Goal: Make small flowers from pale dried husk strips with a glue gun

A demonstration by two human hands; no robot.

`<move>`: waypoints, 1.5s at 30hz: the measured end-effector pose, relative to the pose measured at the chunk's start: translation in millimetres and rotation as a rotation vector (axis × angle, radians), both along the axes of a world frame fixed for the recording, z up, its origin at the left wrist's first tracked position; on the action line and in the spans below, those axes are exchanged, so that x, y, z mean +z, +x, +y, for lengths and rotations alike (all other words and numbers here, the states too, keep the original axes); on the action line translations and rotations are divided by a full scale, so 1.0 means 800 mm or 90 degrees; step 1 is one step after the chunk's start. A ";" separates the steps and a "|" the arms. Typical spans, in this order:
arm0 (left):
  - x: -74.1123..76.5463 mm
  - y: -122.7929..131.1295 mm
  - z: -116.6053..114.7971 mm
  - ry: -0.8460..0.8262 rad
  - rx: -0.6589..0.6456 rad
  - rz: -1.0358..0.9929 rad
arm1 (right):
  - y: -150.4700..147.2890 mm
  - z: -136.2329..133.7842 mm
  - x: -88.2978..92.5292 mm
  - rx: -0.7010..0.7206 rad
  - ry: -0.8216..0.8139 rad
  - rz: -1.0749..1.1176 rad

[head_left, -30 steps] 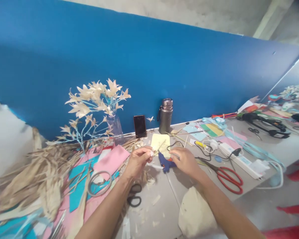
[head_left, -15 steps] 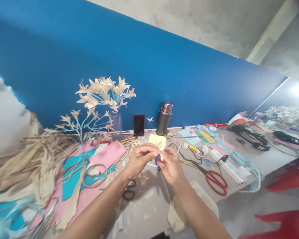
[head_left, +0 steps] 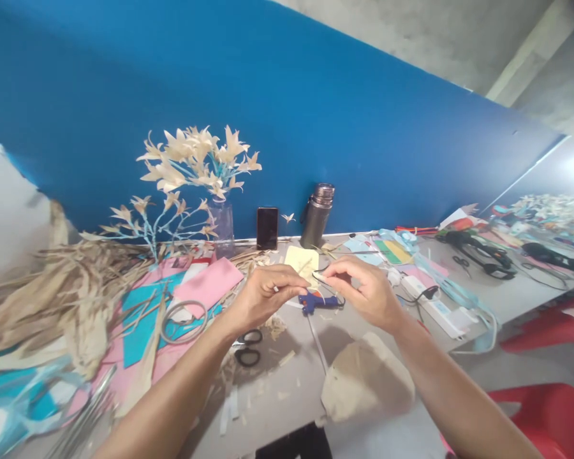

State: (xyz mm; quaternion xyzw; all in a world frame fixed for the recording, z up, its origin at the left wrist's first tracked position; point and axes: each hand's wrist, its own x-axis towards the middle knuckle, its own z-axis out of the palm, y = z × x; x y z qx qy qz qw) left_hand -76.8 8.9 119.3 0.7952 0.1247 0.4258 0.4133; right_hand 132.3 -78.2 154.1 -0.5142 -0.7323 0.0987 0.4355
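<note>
My left hand point(head_left: 263, 294) and my right hand point(head_left: 363, 290) are raised close together over the grey table point(head_left: 287, 389), both pinched. Between their fingertips runs a small pale strip point(head_left: 310, 280), too thin to name. Just below the hands lies a blue glue gun point(head_left: 318, 301) on the table, beside a yellow paper sheet point(head_left: 302, 260). Black scissors point(head_left: 246, 347) lie under my left wrist.
A vase of pale paper flowers point(head_left: 196, 169), a black phone point(head_left: 266, 227) and a dark flask point(head_left: 317, 215) stand by the blue wall. Dried leaves point(head_left: 52, 299), pink and blue paper point(head_left: 210, 284) lie left; a power strip point(head_left: 435, 309) and red chair point(head_left: 550, 414) right.
My right hand left the glue gun, met my left hand, then drew a little apart to the right. The view tilted up and shifted slightly.
</note>
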 end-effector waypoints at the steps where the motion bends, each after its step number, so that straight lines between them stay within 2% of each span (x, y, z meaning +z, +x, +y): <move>1: 0.000 0.001 0.000 0.005 0.001 -0.002 | 0.000 0.000 0.003 0.023 0.019 -0.036; 5: -0.001 0.004 -0.001 0.007 0.006 -0.026 | 0.000 -0.001 0.007 0.058 0.022 -0.068; 9: -0.001 0.007 -0.003 0.017 0.005 -0.026 | -0.008 -0.003 -0.004 0.002 -0.049 0.100; 12: -0.001 0.009 -0.005 0.014 0.005 -0.028 | -0.018 -0.005 -0.014 -0.040 -0.039 0.171; 18: 0.001 0.009 -0.011 -0.011 0.033 -0.044 | -0.033 -0.010 -0.026 -0.091 0.056 0.097; 27: 0.004 0.009 -0.011 -0.013 0.040 -0.033 | -0.036 -0.012 -0.030 -0.075 0.135 0.021; 32: 0.003 0.010 -0.011 -0.061 0.054 -0.071 | -0.040 -0.014 -0.029 -0.083 0.122 0.053; 37: -0.001 0.009 -0.008 -0.072 0.029 -0.081 | -0.037 -0.016 -0.022 -0.085 0.053 0.062; 41: -0.005 0.009 -0.004 -0.045 0.034 -0.094 | -0.026 -0.016 -0.014 -0.088 0.043 -0.004; 45: -0.006 0.009 -0.001 -0.004 0.053 -0.112 | -0.019 -0.016 -0.010 -0.051 0.031 -0.071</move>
